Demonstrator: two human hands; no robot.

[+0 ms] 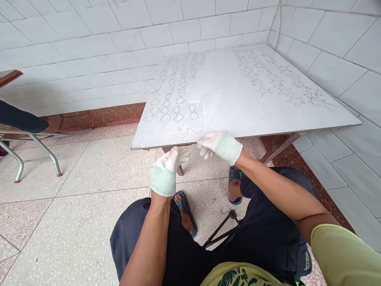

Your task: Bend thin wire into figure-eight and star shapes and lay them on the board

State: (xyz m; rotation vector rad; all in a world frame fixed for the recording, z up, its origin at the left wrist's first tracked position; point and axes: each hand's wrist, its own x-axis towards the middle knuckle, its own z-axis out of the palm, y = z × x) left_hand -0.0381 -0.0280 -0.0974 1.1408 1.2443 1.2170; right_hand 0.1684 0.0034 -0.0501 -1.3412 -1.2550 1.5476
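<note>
Both of my hands wear white gloves with pale green cuffs and meet at the near edge of the table. A thin wire (187, 137), bent into part of a star-like outline, runs between them. My right hand (212, 143) has its thumb and fingers closed on the wire from the right. My left hand (172, 159) is lower and to the left, palm partly up, with the wire reaching its fingertips; its grip looks light. Closest to the hands on the table lies a figure-eight wire shape (193, 112).
The white tabletop (226, 107) carries rows of figure-eight wire shapes (177, 114) at left and many wire stars (264, 91) at right. Tiled walls (184, 29) border its back and right. A metal-legged stool (38, 145) stands far left; a folding metal frame (222, 230) is between my legs.
</note>
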